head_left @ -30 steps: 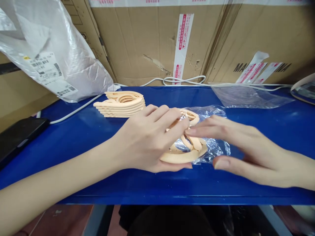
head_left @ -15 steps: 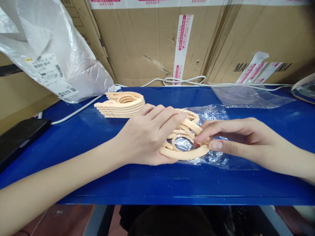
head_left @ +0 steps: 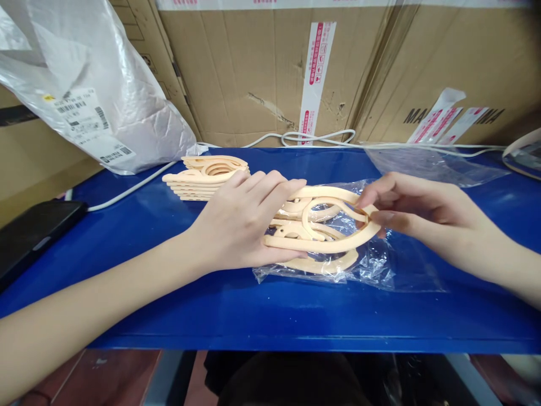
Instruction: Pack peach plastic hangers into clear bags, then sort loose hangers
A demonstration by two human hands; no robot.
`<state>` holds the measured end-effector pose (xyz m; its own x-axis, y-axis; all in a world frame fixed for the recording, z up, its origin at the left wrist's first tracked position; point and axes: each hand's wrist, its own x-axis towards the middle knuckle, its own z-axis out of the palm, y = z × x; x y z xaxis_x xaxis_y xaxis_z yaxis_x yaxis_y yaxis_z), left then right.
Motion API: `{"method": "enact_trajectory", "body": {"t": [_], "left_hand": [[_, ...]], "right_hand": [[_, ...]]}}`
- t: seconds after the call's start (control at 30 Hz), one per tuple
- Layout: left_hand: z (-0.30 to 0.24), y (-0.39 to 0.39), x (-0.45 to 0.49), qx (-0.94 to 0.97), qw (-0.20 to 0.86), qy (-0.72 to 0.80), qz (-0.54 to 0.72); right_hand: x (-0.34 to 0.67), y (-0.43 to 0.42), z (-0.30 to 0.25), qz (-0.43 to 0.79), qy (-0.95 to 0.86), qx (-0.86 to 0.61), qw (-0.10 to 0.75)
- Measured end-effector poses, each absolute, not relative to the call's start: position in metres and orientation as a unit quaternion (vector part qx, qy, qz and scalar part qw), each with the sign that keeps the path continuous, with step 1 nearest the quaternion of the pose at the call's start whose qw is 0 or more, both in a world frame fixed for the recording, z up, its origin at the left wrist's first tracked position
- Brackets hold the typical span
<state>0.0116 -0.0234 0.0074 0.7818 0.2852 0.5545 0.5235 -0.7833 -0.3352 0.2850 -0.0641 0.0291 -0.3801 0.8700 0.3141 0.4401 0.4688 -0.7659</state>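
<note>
Two or more peach plastic folding hangers (head_left: 325, 225) lie partly inside a clear plastic bag (head_left: 372, 265) in the middle of the blue table (head_left: 169, 282). My left hand (head_left: 240, 225) grips their left end, fingers curled over the top. My right hand (head_left: 406, 208) pinches the right end of the uppermost hanger, which is raised off the one below it. A stack of several more peach hangers (head_left: 207, 177) sits behind my left hand.
Cardboard boxes (head_left: 262, 67) wall off the back of the table. A white plastic mailer bag (head_left: 93, 90) rests at back left, a white cable (head_left: 313, 138) runs along the back edge, and another clear bag (head_left: 426, 163) lies at back right. A black phone (head_left: 34, 231) is at far left.
My right hand went from lying flat on the bag to pinching the top hanger's right end. That hanger has lifted and slid out to the right, away from the one under it.
</note>
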Motion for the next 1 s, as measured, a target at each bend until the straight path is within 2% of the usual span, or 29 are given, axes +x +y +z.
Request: {"method": "enact_trajectory", "body": {"t": [0.1, 0.3, 0.57, 0.67, 0.83, 1.0], "left_hand": [[0.007, -0.023, 0.011, -0.912, 0.234, -0.227, -0.25], [0.007, -0.024, 0.01, -0.906, 0.235, -0.234, -0.262], [0.01, -0.025, 0.009, -0.908, 0.211, -0.239, -0.271], [0.009, -0.027, 0.01, -0.909, 0.192, -0.248, -0.275], [0.008, -0.034, 0.017, -0.912, 0.169, -0.248, -0.281], [0.007, -0.041, 0.024, -0.917, 0.14, -0.232, -0.293]], "right_hand": [[0.286, -0.061, 0.027, 0.287, -0.77, -0.427, 0.377], [0.293, -0.059, 0.019, 0.182, -0.799, -0.424, 0.386], [0.294, -0.063, 0.017, 0.193, -0.783, -0.425, 0.411], [0.295, -0.059, 0.015, 0.122, -0.825, -0.395, 0.384], [0.292, -0.058, 0.011, -0.031, -0.897, -0.342, 0.277], [0.286, -0.065, 0.012, -0.125, -0.912, -0.315, 0.231]]}}
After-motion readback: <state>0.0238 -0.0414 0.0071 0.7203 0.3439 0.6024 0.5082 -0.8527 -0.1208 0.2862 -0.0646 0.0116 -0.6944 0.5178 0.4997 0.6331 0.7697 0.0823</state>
